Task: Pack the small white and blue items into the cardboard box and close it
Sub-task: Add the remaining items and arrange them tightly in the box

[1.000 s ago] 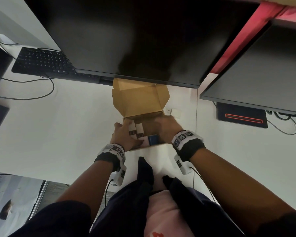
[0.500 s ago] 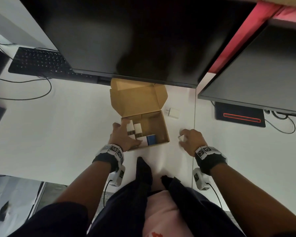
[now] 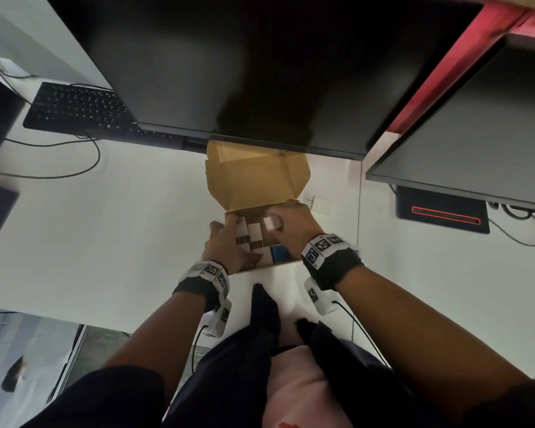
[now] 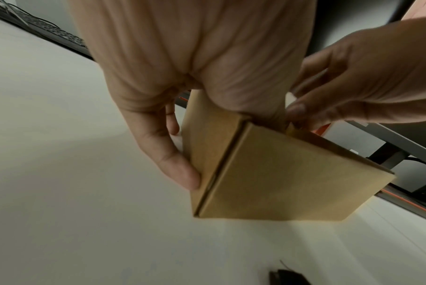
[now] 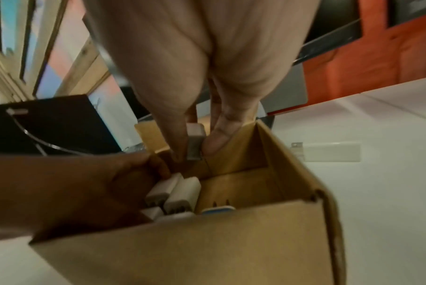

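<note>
The right hand (image 3: 294, 225) came back from the table (image 3: 322, 282) with a small white block (image 3: 271, 223) pinched in its fingers and moved over the cardboard box (image 3: 278, 264).

The right hand (image 3: 294, 223) hides the cardboard box's (image 3: 247, 180) far right corner.

Black wristbands (image 3: 334, 267) with white tag-marked cameras, dark sleeves (image 3: 105, 396), cables.

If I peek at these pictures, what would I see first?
First, the open cardboard box in the middle of the white desk, with white chargers packed inside. The right hand pinches another white charger over it, while the left hand grips the box's side. A big black monitor looms above.
</note>
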Demonstrator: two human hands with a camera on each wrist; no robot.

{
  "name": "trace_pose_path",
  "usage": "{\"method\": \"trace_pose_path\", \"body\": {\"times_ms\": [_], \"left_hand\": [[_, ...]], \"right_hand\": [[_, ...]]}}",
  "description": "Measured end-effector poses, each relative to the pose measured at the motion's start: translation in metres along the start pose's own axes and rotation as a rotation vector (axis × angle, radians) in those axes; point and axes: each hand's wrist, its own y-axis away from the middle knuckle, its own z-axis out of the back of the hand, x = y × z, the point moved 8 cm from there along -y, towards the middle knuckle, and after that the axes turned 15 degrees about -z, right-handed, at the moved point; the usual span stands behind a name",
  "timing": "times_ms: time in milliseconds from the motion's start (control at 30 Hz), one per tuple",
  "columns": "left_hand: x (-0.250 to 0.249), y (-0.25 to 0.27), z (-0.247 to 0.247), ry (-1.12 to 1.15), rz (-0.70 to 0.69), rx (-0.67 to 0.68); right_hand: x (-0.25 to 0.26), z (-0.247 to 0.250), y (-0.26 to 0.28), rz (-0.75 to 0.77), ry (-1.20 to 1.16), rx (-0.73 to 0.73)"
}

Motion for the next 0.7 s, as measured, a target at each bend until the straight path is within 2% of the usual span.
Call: {"method": "trace_pose_path", "body": {"times_ms": [100, 300, 700], "left_hand": [[-0.001, 0.000, -0.001, -0.005, 0.001, 0.011], [-0.002, 0.000, -0.001, -0.005, 0.007, 0.016], [-0.005, 0.001, 0.000, -0.008, 0.002, 0.016]], "right_hand": [[0.004, -0.024, -0.013, -0.042, 0.189, 0.102], [-0.005, -0.037, -0.020, -0.047, 0.315, 0.173], [-0.004, -0.034, -0.016, -0.029, 0.182, 0.145]]}}
